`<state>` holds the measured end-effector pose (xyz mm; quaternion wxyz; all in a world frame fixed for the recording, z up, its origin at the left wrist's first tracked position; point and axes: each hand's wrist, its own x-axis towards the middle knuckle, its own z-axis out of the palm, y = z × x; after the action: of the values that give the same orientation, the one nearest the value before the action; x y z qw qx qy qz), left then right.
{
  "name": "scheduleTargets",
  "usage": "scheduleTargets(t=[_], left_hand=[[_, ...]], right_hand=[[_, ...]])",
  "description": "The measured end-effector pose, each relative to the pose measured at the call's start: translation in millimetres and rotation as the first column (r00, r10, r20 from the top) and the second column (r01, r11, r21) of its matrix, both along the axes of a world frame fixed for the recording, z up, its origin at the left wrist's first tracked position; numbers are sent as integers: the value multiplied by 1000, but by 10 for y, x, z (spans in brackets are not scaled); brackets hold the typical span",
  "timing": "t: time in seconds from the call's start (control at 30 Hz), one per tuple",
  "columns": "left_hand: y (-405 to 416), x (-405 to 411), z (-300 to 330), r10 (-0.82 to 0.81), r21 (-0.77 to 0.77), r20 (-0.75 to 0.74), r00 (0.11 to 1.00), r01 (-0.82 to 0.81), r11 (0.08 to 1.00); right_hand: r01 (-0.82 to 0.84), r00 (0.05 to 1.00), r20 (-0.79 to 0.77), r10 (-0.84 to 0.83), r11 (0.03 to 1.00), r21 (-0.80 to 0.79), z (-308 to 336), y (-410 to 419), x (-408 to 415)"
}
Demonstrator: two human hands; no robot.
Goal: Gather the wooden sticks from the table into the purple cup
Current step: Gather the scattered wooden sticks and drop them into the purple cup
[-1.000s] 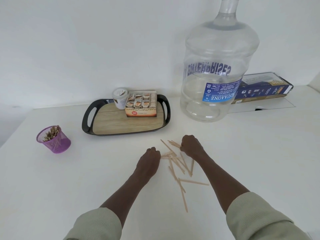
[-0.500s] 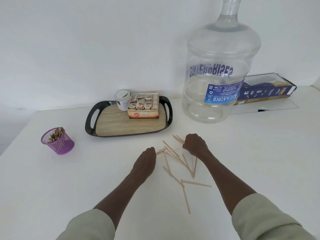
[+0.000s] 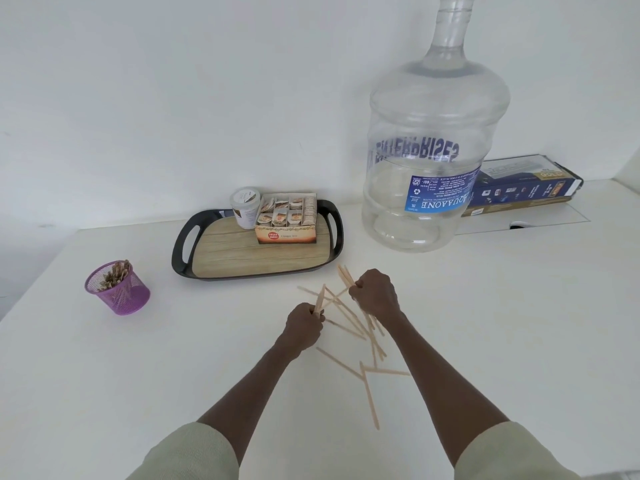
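Head view. My left hand (image 3: 304,322) grasps a few wooden sticks (image 3: 346,327) pointing up and away from me; my right hand (image 3: 375,292) is clenched round another bunch. The other sticks lie scattered on the white desk (image 3: 519,323) between and below both hands, near its middle. The purple cup (image 3: 119,289), already holding sticks, stands toward the desk's left edge, left of the black tray (image 3: 181,247).

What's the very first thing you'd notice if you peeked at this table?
The giant clear water bottle standing at the back right. Next, both hands in the middle: the left hand and right hand each grip wooden sticks from the scattered pile. Far left sits the purple cup, already holding sticks.
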<state>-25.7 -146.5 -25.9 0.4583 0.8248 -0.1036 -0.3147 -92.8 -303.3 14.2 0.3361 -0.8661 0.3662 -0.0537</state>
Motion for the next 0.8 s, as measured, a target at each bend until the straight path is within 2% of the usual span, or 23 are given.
scheduleTargets(t=[0.13, 0.3, 0.57, 0.8], left_hand=[[-83, -76, 68, 67, -99, -136, 988, -81, 992], [-181, -179, 157, 108, -237, -239, 965, -166, 957], [-267, -228, 309, 82, -365, -281, 956, -185, 912], [-288, -179, 283, 227, -409, -383, 895, -385, 828]], right_hand=[[16, 999, 32, -17, 999, 43, -11, 137, -15], [-51, 992, 115, 49, 999, 10, -6, 243, -32], [-74, 988, 136, 75, 997, -12, 34, 409, 49], [-192, 962, 185, 201, 979, -62, 14, 495, 75]])
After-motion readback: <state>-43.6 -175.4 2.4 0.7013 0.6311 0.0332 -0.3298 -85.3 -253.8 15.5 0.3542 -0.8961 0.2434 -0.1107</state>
